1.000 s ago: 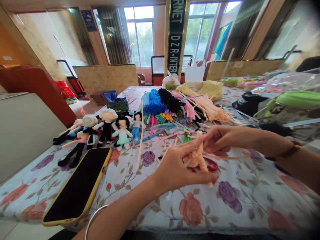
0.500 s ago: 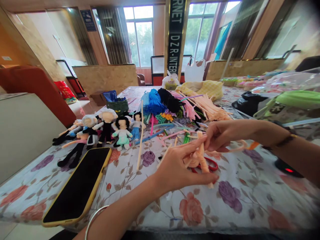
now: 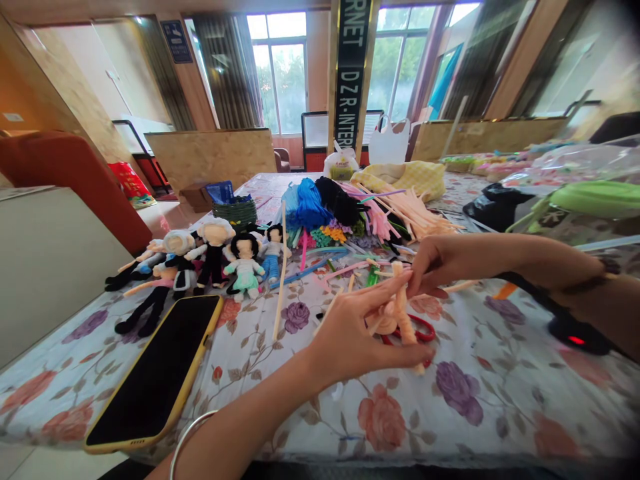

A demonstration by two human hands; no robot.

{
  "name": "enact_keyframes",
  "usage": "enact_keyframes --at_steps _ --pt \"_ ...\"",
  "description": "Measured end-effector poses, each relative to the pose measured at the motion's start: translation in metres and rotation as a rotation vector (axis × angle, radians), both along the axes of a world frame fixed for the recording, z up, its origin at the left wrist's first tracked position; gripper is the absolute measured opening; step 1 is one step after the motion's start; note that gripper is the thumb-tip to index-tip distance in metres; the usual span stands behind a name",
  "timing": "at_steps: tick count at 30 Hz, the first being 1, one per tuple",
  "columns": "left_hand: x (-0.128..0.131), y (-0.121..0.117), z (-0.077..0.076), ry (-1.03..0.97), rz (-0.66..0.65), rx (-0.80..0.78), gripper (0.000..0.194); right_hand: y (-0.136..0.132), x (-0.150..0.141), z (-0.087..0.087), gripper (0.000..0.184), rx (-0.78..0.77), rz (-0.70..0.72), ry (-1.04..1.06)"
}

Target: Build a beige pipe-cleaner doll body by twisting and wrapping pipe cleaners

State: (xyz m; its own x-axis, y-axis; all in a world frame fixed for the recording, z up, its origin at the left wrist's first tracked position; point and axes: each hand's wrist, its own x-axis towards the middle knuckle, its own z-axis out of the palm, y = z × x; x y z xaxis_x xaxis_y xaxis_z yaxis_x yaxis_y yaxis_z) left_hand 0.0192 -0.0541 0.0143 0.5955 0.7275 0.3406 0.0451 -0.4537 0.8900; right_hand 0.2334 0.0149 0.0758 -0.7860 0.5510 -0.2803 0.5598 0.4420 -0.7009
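Note:
My left hand [image 3: 353, 333] grips a small peach pipe-cleaner figure [image 3: 397, 317] above the flowered tablecloth [image 3: 465, 400], fingers closed round its body. My right hand [image 3: 440, 263] pinches a peach pipe cleaner [image 3: 463, 287] that runs from the figure's top out to the right. Red scissors [image 3: 423, 327] lie on the cloth just behind the figure, partly hidden by it.
A phone in a yellow case [image 3: 155, 370] lies at the near left. Several finished little dolls [image 3: 215, 257] lie beyond it. A heap of coloured pipe cleaners [image 3: 350, 213] fills the table's middle. A black device with a red light [image 3: 575, 333] sits at the right.
My right hand has lifted and drawn back to the right, pulling the peach pipe cleaner straighter. My left hand and the figure have stayed almost still.

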Motion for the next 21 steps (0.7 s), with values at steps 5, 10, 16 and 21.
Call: enact_keyframes --at_steps 5,10,16,21 --pt "0.000 -0.001 0.002 -0.009 0.007 0.005 0.076 -0.004 0.002 0.000 0.029 0.073 -0.019 0.021" --pt "-0.001 0.000 0.001 0.004 0.029 -0.018 0.081 -0.020 0.002 -0.002 0.027 0.174 -0.086 0.011" --pt "-0.001 0.001 0.001 -0.031 0.020 -0.041 0.080 -0.040 -0.003 -0.009 0.026 0.514 -0.093 0.105" --pt "-0.001 0.000 0.003 -0.054 0.006 -0.024 0.076 -0.045 -0.002 -0.022 0.031 0.827 -0.090 0.210"
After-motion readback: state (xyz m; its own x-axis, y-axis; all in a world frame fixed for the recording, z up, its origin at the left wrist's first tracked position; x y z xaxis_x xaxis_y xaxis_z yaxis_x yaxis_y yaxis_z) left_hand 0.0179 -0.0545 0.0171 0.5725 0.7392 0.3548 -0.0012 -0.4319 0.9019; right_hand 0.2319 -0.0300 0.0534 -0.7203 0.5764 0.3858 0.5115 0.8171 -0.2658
